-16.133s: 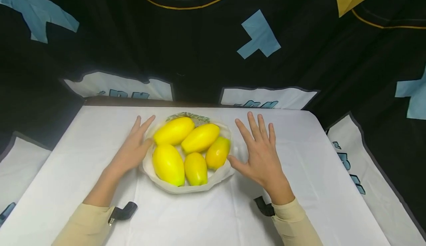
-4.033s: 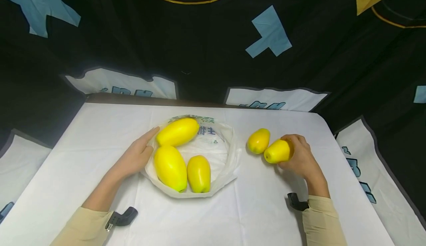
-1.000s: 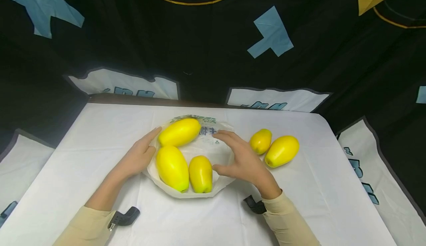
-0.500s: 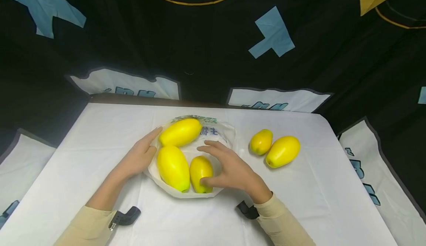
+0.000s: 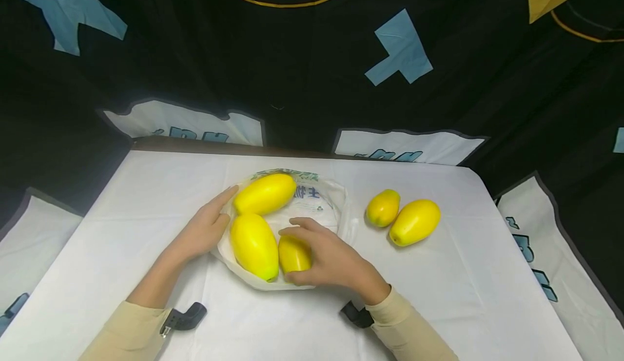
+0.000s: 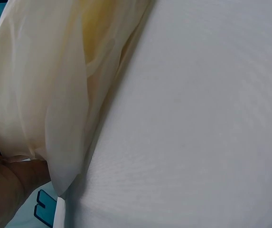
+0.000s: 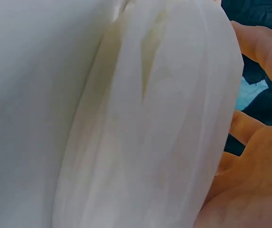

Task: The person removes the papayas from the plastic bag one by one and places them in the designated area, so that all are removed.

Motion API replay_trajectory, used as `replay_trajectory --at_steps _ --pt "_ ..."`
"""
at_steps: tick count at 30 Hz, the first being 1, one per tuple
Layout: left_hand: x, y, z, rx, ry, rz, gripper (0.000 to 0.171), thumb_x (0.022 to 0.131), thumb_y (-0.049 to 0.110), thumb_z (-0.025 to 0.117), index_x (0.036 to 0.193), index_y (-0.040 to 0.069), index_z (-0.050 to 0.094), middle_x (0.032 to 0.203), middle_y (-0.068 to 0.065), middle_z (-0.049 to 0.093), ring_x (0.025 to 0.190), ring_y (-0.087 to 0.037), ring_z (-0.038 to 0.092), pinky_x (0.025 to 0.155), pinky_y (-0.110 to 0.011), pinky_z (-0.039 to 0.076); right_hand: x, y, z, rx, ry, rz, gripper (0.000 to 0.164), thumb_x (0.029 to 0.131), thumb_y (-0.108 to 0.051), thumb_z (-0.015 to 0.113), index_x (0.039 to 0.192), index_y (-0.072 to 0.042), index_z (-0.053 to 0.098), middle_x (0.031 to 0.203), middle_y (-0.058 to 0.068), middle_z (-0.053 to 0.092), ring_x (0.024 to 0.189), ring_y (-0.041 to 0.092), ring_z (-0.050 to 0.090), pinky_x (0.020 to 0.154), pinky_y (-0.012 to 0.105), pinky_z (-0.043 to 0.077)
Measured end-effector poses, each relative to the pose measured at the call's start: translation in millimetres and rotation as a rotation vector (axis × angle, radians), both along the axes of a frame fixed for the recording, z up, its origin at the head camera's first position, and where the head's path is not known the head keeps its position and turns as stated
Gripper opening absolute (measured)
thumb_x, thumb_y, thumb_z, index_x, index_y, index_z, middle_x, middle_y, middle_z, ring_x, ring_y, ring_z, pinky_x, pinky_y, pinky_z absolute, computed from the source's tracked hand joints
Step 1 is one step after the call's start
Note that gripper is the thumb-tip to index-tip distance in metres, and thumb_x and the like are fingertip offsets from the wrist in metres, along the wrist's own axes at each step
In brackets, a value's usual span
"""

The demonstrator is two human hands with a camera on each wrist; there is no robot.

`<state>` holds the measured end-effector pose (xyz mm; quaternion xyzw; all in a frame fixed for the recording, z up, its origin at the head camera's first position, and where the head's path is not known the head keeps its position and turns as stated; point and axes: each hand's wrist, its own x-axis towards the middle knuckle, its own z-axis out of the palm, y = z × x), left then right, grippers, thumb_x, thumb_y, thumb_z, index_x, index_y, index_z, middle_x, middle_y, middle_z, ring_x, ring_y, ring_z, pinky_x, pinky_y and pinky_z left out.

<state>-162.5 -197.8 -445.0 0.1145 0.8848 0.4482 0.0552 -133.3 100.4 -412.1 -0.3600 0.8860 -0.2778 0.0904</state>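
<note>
A white plastic bag [image 5: 341, 242] lies spread open mid-table, its rim rolled down. Inside it rest a long yellow papaya [image 5: 265, 194], a large green-tipped papaya [image 5: 253, 247] and a small papaya [image 5: 294, 253]. My right hand [image 5: 336, 255] reaches over the rim and holds the small one, fingers curled over its far end and thumb near its front end. At the bag's left side, my left hand [image 5: 205, 225] rests against the edge with extended fingers. In the wrist views, the bag's wall [image 6: 31, 85] hides parts of the left thumb [image 6: 29, 175] and the right hand's fingers.
To the right of the bag, a small papaya [image 5: 383, 208] and a larger papaya [image 5: 415, 222] lie side by side on the white tablecloth [image 5: 468, 274]. Black cloth with pale blue shapes hangs behind the table.
Two papayas moved from the bag to the table's right side. The right hand released the second, returned left over the bag and closed round the small papaya. The left hand stayed at the edge.
</note>
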Motion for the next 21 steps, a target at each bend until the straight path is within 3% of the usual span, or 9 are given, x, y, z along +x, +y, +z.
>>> replay_trajectory --at_steps 13,21 --pt "-0.5 2.0 0.6 -0.002 0.002 0.0 0.061 0.096 0.001 0.037 0.155 0.006 0.022 0.159 -0.015 0.024 0.145 -0.035 0.018 0.116 -0.056 0.019 0.7 -1.6 -5.8 0.037 0.016 -0.016 0.069 0.068 -0.041 0.082 0.131 -0.024 0.059 0.146 0.005 0.041 0.13 0.02 0.044 0.101 0.037 0.046" --pt "-0.1 1.9 0.6 -0.006 -0.003 0.005 0.061 0.097 0.001 0.036 0.155 0.007 0.022 0.159 -0.015 0.022 0.146 -0.035 0.018 0.116 -0.056 0.018 -0.8 1.0 -3.3 0.019 0.026 -0.047 0.069 0.067 -0.04 0.083 0.13 -0.025 0.059 0.147 0.002 0.039 0.126 0.019 0.046 0.1 0.037 0.046"
